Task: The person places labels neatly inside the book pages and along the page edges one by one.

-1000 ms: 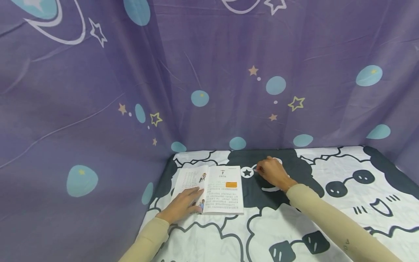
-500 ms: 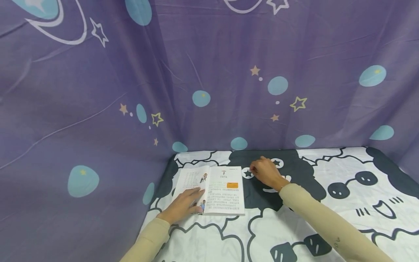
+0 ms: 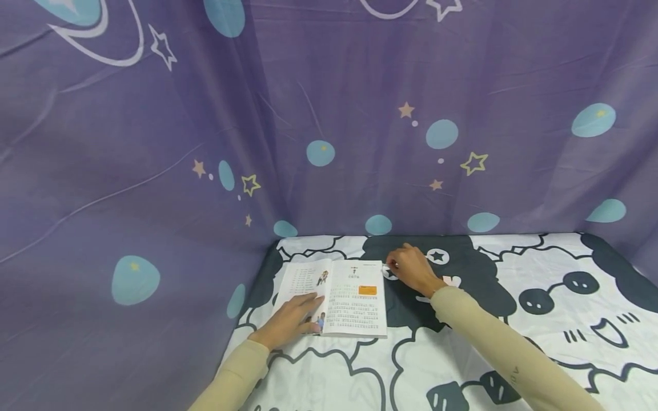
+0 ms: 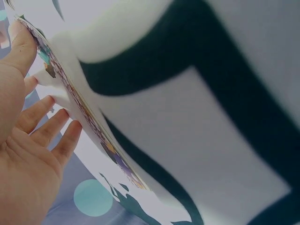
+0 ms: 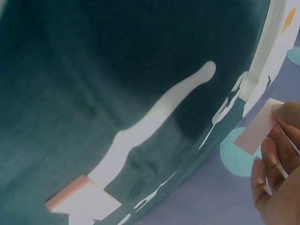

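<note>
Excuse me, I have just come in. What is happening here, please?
A person is working with an open book that lies on a cartoon-print cloth. The left hand rests on the left page. The right hand pinches a small pale pink slip near the book's upper right corner; whether the slip touches the book I cannot tell. A small pink-edged pad lies on a dark part of the cloth.

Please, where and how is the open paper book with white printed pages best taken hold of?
Probably at the middle of its right edge, coming from the right and pinching above and below. The open, white-paged book lies flat, its thick page stack shows along that side, and the left hand rests on the left page.
</note>
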Motion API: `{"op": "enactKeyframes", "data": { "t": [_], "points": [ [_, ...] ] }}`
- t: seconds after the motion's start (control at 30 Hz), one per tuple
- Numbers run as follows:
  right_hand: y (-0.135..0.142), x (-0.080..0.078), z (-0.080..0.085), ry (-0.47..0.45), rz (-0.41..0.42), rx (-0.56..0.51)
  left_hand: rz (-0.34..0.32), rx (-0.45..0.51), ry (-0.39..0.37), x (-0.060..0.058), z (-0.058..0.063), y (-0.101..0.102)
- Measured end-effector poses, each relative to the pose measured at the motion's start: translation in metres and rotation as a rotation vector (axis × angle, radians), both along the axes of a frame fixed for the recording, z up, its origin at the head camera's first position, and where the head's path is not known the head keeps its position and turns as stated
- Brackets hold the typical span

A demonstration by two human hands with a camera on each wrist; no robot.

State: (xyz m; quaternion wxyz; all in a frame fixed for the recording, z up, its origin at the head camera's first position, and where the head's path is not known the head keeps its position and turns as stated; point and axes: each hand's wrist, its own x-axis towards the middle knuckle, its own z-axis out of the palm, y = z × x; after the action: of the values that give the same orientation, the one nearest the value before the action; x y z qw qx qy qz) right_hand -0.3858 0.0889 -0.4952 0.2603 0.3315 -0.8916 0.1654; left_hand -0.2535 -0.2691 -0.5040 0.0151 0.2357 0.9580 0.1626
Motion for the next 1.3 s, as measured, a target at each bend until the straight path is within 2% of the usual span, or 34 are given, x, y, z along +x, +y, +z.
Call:
{"op": "enactKeyframes", "data": {
  "t": [0.23, 0.53, 0.83, 1.07, 1.3],
  "points": [
    [-0.013, -0.005, -0.004, -0.062, 0.014, -0.005, 0.003, 0.001, 0.001, -0.001, -0.001, 0.0],
    [-0.026, -0.012, -0.005, -0.035, 0.019, 0.019, -0.014, -0.012, 0.02, -0.003, 0.003, 0.001],
    [-0.036, -0.012, -0.008, -0.162, 0.028, 0.082, -0.006, -0.025, 0.006, 0.001, 0.002, 0.0],
    [-0.038, -0.011, -0.013, -0.12, 0.053, 0.098, -0.024, -0.012, 0.03, 0.001, 0.002, 0.0],
    [-0.037, -0.012, -0.015, -0.091, 0.081, 0.131, -0.011, -0.025, 0.01, -0.001, 0.001, -0.001]
  ]
}}
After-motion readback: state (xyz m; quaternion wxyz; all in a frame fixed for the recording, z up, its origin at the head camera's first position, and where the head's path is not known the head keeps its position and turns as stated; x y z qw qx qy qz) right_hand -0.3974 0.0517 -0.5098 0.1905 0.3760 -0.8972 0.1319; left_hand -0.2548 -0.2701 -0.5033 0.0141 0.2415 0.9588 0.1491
